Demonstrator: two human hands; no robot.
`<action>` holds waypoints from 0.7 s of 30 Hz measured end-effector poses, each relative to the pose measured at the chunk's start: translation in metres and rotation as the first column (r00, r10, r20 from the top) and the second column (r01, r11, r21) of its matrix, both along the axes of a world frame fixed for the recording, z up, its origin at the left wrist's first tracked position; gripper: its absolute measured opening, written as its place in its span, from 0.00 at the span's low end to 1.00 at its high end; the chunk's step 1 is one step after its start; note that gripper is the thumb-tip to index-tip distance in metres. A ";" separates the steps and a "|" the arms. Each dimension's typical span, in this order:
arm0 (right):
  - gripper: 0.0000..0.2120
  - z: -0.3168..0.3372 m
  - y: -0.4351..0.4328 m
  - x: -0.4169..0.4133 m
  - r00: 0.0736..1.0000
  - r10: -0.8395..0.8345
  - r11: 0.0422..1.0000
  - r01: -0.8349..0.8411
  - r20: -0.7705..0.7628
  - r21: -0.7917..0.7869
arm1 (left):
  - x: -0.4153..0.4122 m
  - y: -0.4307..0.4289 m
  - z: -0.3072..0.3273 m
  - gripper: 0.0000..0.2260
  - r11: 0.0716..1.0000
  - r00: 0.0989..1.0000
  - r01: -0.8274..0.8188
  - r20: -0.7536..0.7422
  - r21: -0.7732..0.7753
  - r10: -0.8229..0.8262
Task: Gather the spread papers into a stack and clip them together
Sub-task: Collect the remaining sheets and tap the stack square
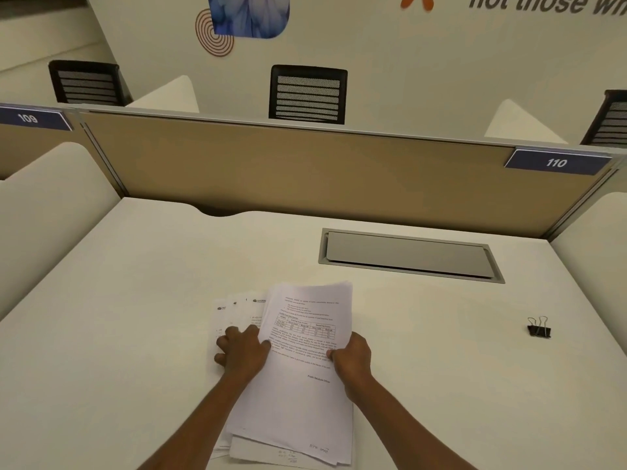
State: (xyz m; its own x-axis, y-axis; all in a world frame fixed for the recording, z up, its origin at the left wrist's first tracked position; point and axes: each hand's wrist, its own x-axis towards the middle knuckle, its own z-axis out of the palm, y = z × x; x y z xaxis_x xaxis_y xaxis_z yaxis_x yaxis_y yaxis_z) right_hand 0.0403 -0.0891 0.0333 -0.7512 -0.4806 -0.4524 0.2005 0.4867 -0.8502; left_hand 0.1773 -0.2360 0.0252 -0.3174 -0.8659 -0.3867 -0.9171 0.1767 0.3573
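Note:
A loose pile of printed white papers (302,395) lies on the white desk (135,317) near its front edge. The top sheets sit roughly squared, while a few sheets (234,310) fan out to the left beneath them. My left hand (242,352) rests on the fanned sheets, its fingers curled over them against the pile's left edge. My right hand (351,359) grips the right edge of the top sheets, thumb on top. A black binder clip (538,328) lies by itself on the desk far to the right, apart from both hands.
A grey cable hatch (407,256) is set into the desk behind the papers. A tan partition (288,171) closes the back, with a label reading 110 at its right. White side dividers flank the desk. Black chairs stand beyond the partition.

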 end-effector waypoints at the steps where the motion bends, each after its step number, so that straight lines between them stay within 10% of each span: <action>1: 0.18 0.000 -0.001 0.001 1.000 0.000 1.000 0.000 0.006 0.009 | -0.001 -0.001 0.000 0.16 1.000 1.000 -0.021 -0.023 0.012 0.021; 12: 0.16 0.001 -0.009 0.007 0.997 -0.018 0.999 0.016 0.081 0.028 | 0.008 -0.011 -0.002 0.09 0.972 0.894 -0.167 -0.390 0.166 0.220; 21: 0.21 0.003 -0.007 0.007 0.989 -0.037 0.998 0.044 0.146 -0.048 | 0.018 -0.012 -0.005 0.30 0.862 0.696 -0.229 -0.543 0.452 0.470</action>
State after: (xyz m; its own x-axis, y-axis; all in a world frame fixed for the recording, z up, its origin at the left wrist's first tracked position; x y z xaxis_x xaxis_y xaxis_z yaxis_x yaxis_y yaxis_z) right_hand 0.0476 -0.0961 0.0358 -0.6990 -0.4763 -0.5335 0.3421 0.4324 -0.8343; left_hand 0.1956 -0.2481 0.0202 -0.2853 -0.8220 -0.4929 -0.4358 -0.3468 0.8306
